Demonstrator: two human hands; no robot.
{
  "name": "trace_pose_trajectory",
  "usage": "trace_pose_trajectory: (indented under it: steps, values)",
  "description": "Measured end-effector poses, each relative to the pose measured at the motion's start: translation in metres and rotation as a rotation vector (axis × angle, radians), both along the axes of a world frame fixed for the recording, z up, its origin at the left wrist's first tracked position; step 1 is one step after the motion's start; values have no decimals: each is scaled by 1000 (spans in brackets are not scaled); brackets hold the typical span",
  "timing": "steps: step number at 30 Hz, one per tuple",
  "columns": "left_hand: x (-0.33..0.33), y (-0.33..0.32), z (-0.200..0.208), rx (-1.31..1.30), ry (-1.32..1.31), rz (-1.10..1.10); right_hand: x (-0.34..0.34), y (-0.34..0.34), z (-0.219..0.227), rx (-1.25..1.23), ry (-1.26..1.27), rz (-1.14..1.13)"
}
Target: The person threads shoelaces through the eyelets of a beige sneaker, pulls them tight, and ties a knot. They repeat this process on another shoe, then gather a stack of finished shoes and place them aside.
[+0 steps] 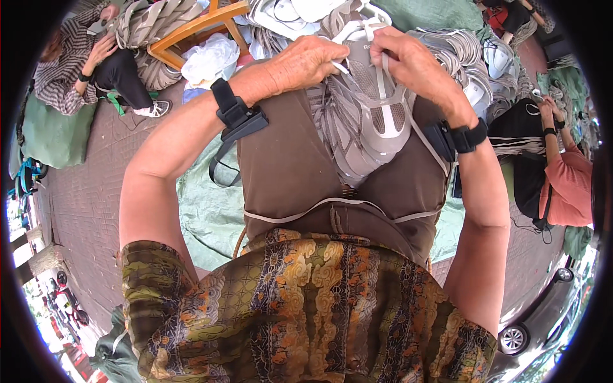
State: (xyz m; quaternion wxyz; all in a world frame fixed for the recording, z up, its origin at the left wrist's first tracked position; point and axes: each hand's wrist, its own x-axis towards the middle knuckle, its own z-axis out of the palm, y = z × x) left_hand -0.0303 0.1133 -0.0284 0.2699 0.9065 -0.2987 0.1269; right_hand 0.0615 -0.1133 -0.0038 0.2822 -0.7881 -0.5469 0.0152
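A bundle of grey and white shoe uppers (377, 127) lies nested together on my lap, between my thighs, with the topmost upper facing up. My left hand (306, 60) is over the left side of its tongue area, thumb and fingers pinched on a white shoelace end (340, 67). Across from it, my right hand (408, 60) is closed, fingers curled round a light lace (385, 80) that runs down onto the upper. The exact grip of the right fingertips is partly hidden. Black straps with small devices sit on both wrists.
More stacked uppers (456, 51) lie beyond my knees. A wooden stool frame (201, 33) and a white plastic bag (209, 60) are at the far left. One person (70, 73) sits left, another (570, 182) right. Green sheeting (207, 220) covers ground under me.
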Motion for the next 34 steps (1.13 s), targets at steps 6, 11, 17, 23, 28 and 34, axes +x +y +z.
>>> trace_pose_trajectory:
  steps: [6,11,17,23,28,34]
  values:
    - [1,-1,-6,-37,-29,-16,-25,-3,-7,152,15,-28]
    - [-6,0,-7,6,-88,12,-34,13,-21,8,-120,-135]
    - [-13,-6,5,142,-137,12,-20,14,-31,-11,-101,-176]
    - [-16,-26,25,168,-204,-124,-17,19,-36,-113,-98,-250]
    - [15,-29,13,46,-190,-28,-21,17,-29,-111,-91,-298]
    - [-1,-31,14,-18,-84,14,-23,-30,-13,315,102,-136]
